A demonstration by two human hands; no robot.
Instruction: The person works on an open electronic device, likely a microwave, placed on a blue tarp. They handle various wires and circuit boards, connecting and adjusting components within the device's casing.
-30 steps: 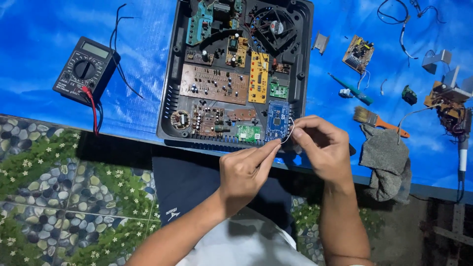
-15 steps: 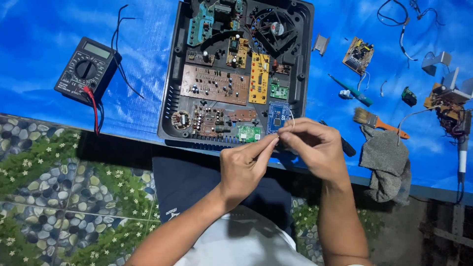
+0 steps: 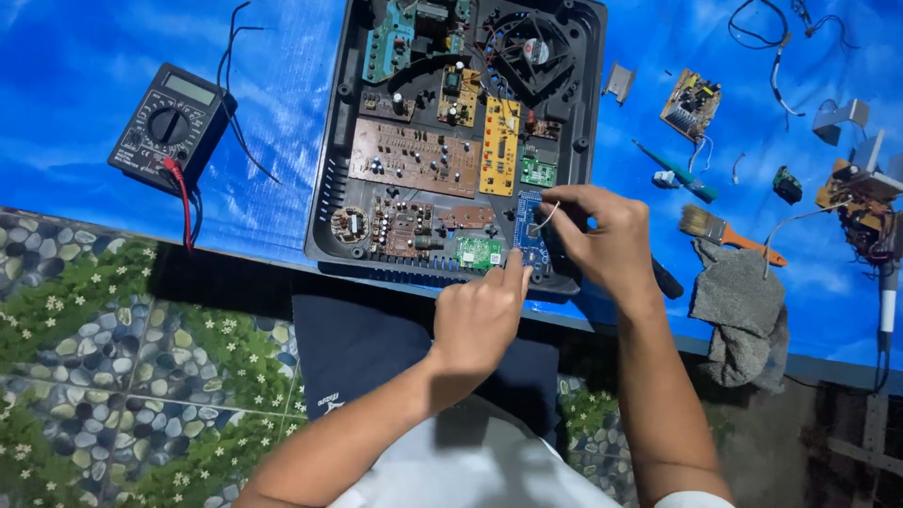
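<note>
An opened black device case (image 3: 324,179) lies on a blue sheet, filled with several circuit boards and a fan (image 3: 531,52). A small blue circuit board (image 3: 527,226) sits at the case's near right corner. My left hand (image 3: 480,315) presses its index fingertip on the lower edge of that blue board. My right hand (image 3: 607,240) pinches a thin white wire (image 3: 547,214) that bends over the same board. A small green board (image 3: 479,252) lies just left of my left fingertip.
A black multimeter (image 3: 169,122) with red and black leads rests at the left. To the right lie a brush (image 3: 720,230), a grey rag (image 3: 743,306), a screwdriver (image 3: 677,174), a loose small board (image 3: 691,102) and wires. Patterned floor lies below the sheet's edge.
Both hands have moved up from the case's front edge onto the blue board. My left fingertip now presses the board and my right hand holds the wire above it.
</note>
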